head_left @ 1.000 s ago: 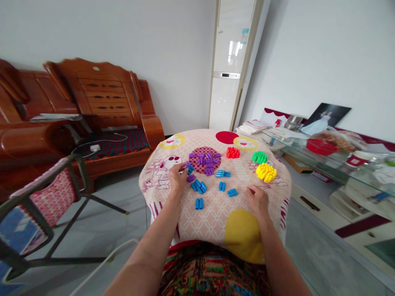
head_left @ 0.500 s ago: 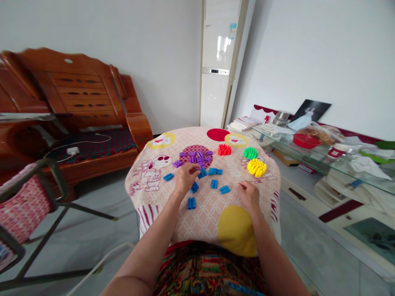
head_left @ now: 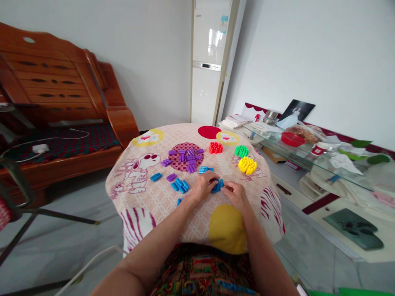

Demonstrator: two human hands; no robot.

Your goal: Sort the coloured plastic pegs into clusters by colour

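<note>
Small blue plastic pieces [head_left: 217, 186], ribbed like short tubes side by side, sit between my two hands on the tablecloth. My left hand [head_left: 205, 186] has its fingers closed at their left side. From the right, my right hand [head_left: 235, 193] pinches at their other edge. Just behind my left hand lie more blue pieces [head_left: 204, 169], partly covered by it. To its left is a blue cluster [head_left: 180, 186] with a lone purple piece [head_left: 172, 177] beside it. Several purple pieces [head_left: 187, 157] form a loose pile farther back.
Red [head_left: 215, 147], green [head_left: 241, 151] and yellow [head_left: 247, 165] bundles of pieces stand at the back right of the round table [head_left: 197, 222]. A cluttered glass shelf [head_left: 277, 144] runs along the right. A wooden bench [head_left: 61, 90] is at the left.
My left hand has moved right from near the purple pile to the blue pieces. My right hand has come inward to meet it. The view has turned slightly right.
</note>
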